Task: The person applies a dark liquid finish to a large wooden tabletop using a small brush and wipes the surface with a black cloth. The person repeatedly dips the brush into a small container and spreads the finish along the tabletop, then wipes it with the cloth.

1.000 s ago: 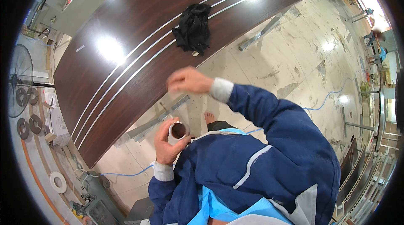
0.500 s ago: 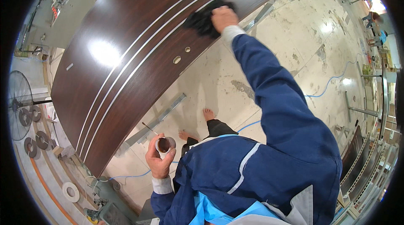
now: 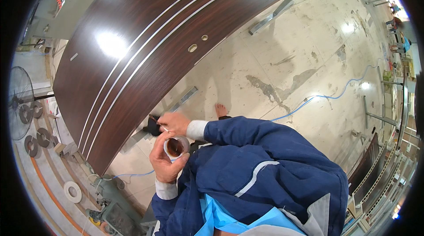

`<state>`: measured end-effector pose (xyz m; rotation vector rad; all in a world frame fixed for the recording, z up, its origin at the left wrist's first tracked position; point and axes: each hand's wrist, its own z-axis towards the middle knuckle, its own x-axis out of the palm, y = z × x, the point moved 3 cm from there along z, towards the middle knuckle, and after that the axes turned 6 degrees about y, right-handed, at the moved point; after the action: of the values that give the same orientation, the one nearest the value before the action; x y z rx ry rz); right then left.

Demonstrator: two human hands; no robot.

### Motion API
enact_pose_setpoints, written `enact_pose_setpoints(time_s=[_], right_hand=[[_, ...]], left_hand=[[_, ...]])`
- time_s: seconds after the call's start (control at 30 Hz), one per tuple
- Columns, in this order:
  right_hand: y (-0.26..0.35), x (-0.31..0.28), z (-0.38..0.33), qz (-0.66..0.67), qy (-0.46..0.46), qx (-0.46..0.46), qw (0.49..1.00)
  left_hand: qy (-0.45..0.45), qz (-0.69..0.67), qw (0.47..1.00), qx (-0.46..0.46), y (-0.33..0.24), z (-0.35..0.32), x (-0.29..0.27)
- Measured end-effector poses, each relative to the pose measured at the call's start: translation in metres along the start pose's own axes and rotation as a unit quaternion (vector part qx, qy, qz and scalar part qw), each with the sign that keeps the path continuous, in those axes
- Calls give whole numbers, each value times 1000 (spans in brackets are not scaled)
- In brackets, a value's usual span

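My left hand (image 3: pixel 163 161) is wrapped round a small white cup (image 3: pixel 167 141) with dark brown liquid in it. Beside the cup's far rim my right hand (image 3: pixel 176 123) is closed, with a bunched black cloth (image 3: pixel 153 127) showing past its fingers. A thin stick, perhaps a fine brush (image 3: pixel 163 127), crosses between the two hands; which hand holds it I cannot tell. Ahead lies a large dark brown wood-grain door panel (image 3: pixel 145 28) with three pale stripes, two holes near its close edge and a small slot at the left.
Metal support bars (image 3: pixel 185 99) stick out below the panel. A blue hose (image 3: pixel 327 97) runs over the worn tile floor (image 3: pixel 251 68). A fan (image 3: pixel 20 103) and rolls of edging strip (image 3: pixel 43 137) stand left, near a grey-green machine (image 3: pixel 119 218). Racks (image 3: pixel 380 178) with panels stand right.
My right hand has come back from the panel's far right part to the cup, bringing the black cloth. My left hand still holds the cup in about the same place.
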<state>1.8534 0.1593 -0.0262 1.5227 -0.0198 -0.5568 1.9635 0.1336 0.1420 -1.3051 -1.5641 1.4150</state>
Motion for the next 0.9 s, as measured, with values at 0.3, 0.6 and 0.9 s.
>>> enact_pose_setpoints(time_s=[0.3, 0.6, 0.9], right_hand=[[0, -161, 10, -30, -300, -1, 954], [-13, -90, 32, -399, -314, 197, 838], [122, 221, 201, -11, -220, 58, 974]], left_hand=[[-11, -34, 999, 17, 11, -40, -64], [10, 31, 997, 76, 82, -83, -215], [63, 62, 994, 67, 126, -152, -357]])
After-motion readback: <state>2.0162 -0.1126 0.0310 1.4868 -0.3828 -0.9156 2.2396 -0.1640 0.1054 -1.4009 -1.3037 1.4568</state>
